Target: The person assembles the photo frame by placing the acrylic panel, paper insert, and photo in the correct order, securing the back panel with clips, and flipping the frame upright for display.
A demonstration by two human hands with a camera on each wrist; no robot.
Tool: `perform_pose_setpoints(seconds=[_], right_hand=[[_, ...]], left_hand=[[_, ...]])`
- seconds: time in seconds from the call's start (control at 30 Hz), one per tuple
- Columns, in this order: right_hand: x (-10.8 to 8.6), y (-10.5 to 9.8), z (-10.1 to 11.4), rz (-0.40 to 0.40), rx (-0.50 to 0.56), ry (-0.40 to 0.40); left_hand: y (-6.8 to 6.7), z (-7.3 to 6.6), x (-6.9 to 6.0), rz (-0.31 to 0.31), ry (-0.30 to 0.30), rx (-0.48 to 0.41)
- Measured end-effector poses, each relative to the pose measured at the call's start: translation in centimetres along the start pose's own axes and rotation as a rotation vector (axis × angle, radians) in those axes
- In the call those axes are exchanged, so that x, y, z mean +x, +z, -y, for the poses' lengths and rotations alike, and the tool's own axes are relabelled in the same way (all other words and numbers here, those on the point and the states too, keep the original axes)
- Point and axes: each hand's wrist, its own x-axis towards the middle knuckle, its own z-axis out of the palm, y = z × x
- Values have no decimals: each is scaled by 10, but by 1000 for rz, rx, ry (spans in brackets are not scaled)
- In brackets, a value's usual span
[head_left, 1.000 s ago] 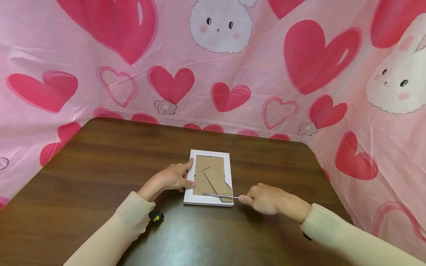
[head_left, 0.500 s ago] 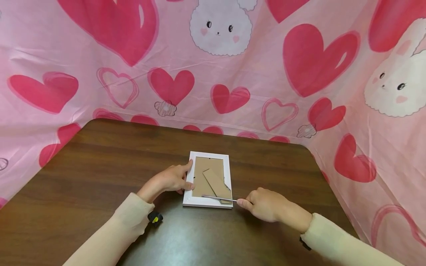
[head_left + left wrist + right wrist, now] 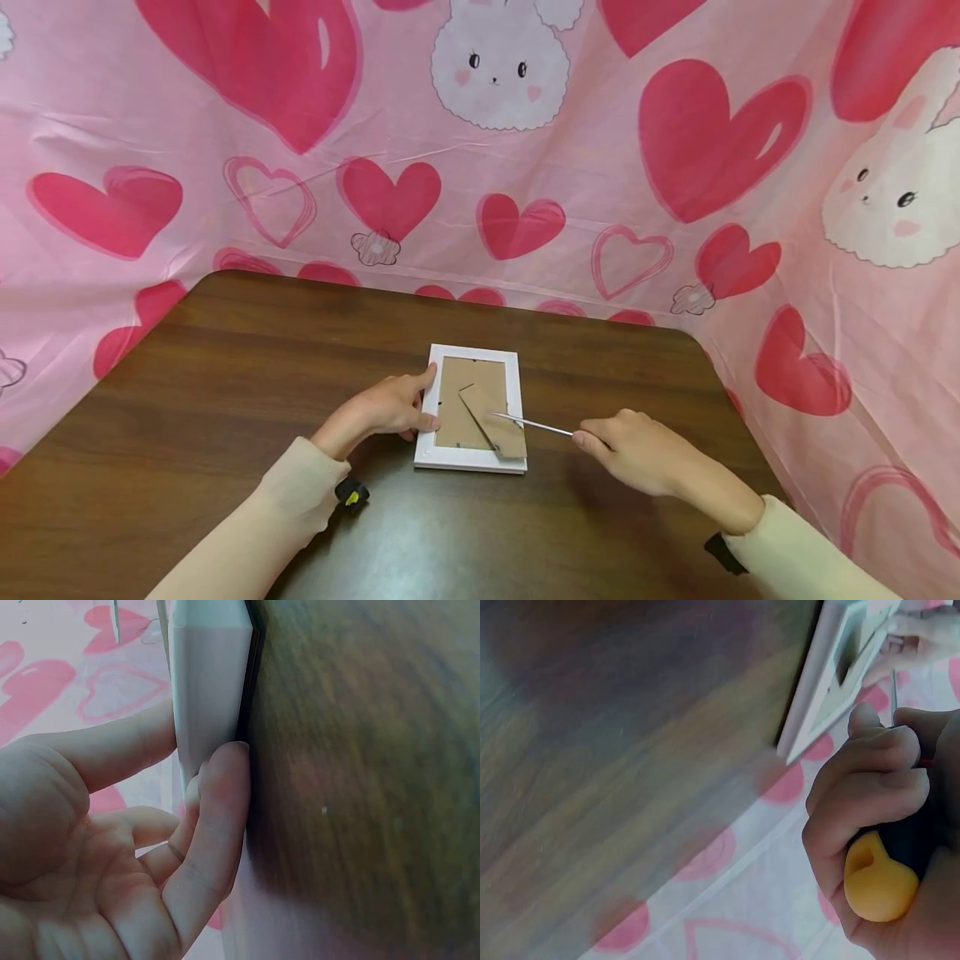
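Observation:
A white picture frame (image 3: 467, 460) lies face down, its brown backing board (image 3: 480, 372) and slanted easel stand (image 3: 504, 440) facing up. My left hand (image 3: 386, 406) grips its left edge; in the left wrist view the thumb is on the back and fingertips are against the side (image 3: 214, 682). My right hand (image 3: 637, 454) holds a screwdriver (image 3: 547, 428), whose yellow-and-black handle (image 3: 877, 881) shows in the right wrist view. The thin metal shaft crosses the frame's right edge, its tip over the stand; whether it touches is unclear. Small dark tabs (image 3: 459, 445) sit round the backing's edge.
Dark brown wooden table (image 3: 300, 350) surrounds the frame. A pink cloth with hearts and rabbits (image 3: 315, 200) hangs behind and along the sides. Black straps are on both wrists (image 3: 351, 493).
My right hand has moved right and slightly away from me, lifting the screwdriver tip from the backing's lower edge to above the stand. The left hand stays on the frame.

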Motion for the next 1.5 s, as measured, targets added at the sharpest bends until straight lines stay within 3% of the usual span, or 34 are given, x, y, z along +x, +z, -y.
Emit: perform_pose_setpoints(seconds=[0.2, 0.37, 1.07, 1.5], right_hand=[[-5, -9, -11, -46, -87, 88], [-5, -7, -18, -40, -94, 140], [1, 7, -24, 30, 9, 166], [3, 10, -23, 30, 2, 162]], left_hand=[[0, 1, 0, 1, 1, 13], [0, 2, 1, 1, -2, 16], [-1, 1, 1, 6, -28, 6], [0, 1, 1, 1, -17, -5]])
